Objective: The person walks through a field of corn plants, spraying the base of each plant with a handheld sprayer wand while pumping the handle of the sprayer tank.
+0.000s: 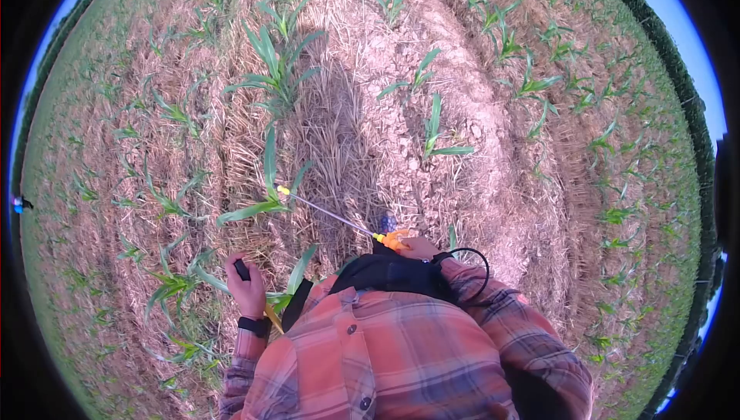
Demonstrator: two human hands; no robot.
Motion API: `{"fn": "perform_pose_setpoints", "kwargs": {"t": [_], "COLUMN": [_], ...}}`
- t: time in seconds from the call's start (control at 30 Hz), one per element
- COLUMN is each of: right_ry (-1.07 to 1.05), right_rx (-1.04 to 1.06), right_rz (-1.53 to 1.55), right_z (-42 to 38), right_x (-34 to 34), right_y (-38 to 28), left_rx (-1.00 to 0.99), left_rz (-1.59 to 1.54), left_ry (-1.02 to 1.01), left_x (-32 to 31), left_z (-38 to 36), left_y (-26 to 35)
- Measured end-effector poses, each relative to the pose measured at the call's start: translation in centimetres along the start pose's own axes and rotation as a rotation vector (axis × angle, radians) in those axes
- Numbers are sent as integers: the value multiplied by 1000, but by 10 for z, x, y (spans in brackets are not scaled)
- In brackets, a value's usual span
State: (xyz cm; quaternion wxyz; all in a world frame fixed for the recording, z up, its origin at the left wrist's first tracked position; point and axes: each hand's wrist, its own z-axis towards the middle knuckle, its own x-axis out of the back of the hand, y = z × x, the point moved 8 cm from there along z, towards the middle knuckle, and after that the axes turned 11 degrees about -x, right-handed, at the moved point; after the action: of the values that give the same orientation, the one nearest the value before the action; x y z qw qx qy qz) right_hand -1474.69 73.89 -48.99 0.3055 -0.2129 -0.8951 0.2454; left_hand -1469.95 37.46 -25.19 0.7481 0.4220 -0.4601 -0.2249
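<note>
My right hand (420, 248) is closed around the orange trigger handle of a sprayer wand (331, 215), in front of my waist. The thin metal wand slants away to the left, and its yellow nozzle (284, 190) sits beside the leaves of a young corn plant (258, 210). A black hose (486, 270) loops by my right wrist. Lower left, my left hand (247, 290) is wrapped round the black grip of a lever (242, 270). A yellow bar (273, 318) shows beside that wrist, partly hidden by my plaid shirt.
Rows of young corn (277, 73) run ahead and to both sides. Dry straw (331, 135) and bare cracked soil (462, 104) lie between them. A shoe tip (388, 223) shows below the wand. At the far left edge stands a distant person (19, 204); trees line the field.
</note>
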Motion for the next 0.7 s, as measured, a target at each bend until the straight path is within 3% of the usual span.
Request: {"fn": "perform_pose_setpoints", "kwargs": {"t": [0.1,0.17,0.2,0.27,0.4,0.57,0.7], "right_ry": [38,50,55,160,295,395,494], "right_rx": [79,22,22,-91,-231,-447,-574], "right_rz": [-27,-2,8,-15,-13,367,801], "right_z": [33,47,49,52,78,65,55], "right_x": [13,26,35,63,86,138,168], "right_y": [15,35,39,59,143,184,206], "left_rx": [-135,-66,-172,-158,-158,-223,-158], "left_rz": [100,107,176,173,190,207,221], "left_ry": [51,33,32,16,-25,-55,-66], "left_x": [-9,-24,-36,-57,-93,-126,-144], "left_z": [25,42,54,72,102,127,142], "left_y": [11,22,33,40,50,64,71]}}
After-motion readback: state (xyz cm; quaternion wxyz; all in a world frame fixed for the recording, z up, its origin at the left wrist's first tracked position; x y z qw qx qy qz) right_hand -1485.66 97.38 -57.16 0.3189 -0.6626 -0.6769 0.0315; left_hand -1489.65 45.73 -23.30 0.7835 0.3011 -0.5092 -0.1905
